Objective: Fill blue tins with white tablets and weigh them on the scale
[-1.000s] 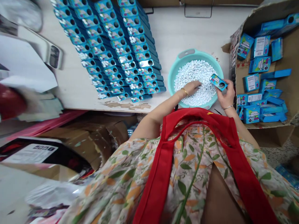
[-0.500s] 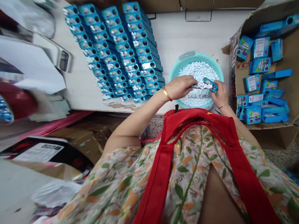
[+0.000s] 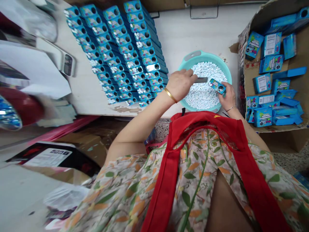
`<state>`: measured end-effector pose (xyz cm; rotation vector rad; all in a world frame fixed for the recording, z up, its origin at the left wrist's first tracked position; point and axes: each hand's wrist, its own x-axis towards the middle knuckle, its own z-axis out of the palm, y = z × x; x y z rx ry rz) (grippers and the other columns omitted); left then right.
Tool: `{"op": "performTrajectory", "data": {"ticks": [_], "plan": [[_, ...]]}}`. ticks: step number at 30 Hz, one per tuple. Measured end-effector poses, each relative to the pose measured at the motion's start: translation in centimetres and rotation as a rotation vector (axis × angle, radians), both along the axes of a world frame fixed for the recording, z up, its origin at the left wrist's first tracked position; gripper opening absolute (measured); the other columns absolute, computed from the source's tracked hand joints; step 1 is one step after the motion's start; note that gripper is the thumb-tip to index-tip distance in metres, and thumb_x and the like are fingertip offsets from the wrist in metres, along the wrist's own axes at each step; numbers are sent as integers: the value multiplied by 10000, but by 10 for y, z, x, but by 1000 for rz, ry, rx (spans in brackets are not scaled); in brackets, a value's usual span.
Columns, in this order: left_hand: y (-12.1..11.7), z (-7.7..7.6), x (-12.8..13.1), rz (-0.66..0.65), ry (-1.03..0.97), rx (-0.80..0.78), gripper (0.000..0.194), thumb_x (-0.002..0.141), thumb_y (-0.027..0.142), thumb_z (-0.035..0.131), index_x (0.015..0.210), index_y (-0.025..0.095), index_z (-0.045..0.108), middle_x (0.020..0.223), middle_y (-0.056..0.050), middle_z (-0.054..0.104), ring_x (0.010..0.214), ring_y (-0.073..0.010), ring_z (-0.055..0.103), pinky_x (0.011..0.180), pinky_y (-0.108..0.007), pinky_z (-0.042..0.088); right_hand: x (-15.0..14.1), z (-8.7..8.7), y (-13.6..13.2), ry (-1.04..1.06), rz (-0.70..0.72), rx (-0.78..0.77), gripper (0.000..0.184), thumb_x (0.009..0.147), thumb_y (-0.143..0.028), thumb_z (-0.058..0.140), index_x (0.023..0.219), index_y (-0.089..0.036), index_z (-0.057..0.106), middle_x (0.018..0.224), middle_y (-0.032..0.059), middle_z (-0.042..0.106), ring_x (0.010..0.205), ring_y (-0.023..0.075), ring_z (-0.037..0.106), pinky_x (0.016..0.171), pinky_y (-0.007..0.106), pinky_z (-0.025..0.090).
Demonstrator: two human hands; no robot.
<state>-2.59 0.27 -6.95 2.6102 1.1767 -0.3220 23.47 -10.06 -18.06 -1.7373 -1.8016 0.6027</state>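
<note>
My left hand [image 3: 181, 83], with a gold bangle at its wrist, is closed around a small metal scoop [image 3: 201, 80] that points right over the bowl. Its full shape is partly hidden by my fingers. My right hand [image 3: 227, 96] holds a small blue candy box [image 3: 217, 86] by its right end, its printed top face with a round hole turned up. Both hands are above a turquoise plastic bowl [image 3: 226, 69] filled with small white candies [image 3: 204, 96]. The scoop's tip lies just left of the box.
Left of the bowl stand rows of blue candy boxes [image 3: 147, 52] with holes on top, some with white candies on them. An open cardboard carton [image 3: 253, 129] at right holds several loose blue boxes. A white scale [image 3: 51, 54] sits at left; a wire bracket [image 3: 204, 16] lies behind.
My left hand has drawn back left from the box, and the scoop now shows without candies heaped on it. The box has tilted slightly, showing more of its printed top.
</note>
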Motion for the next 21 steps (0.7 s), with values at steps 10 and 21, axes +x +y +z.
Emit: {"op": "performTrajectory", "data": {"ticks": [10,21], "plan": [[-47,-146,37,54,-228,-556,439,917,107,464,1339,116,588,1338,-162,650,1228,-249,609,1074,-357,475,12,17,1,67,-70,-20,492,971,-570,557,1341,-249,509,1297,129,649,1244,322,636,1088,580,523],[-30,-73,-20,-33,-554,-430,314,1003,281,497,1268,146,597,1185,-145,674,1086,-252,641,959,-377,512,16,6,2,24,-47,-9,463,954,-480,566,1332,-221,493,1281,145,644,1218,327,627,1072,577,519]]}}
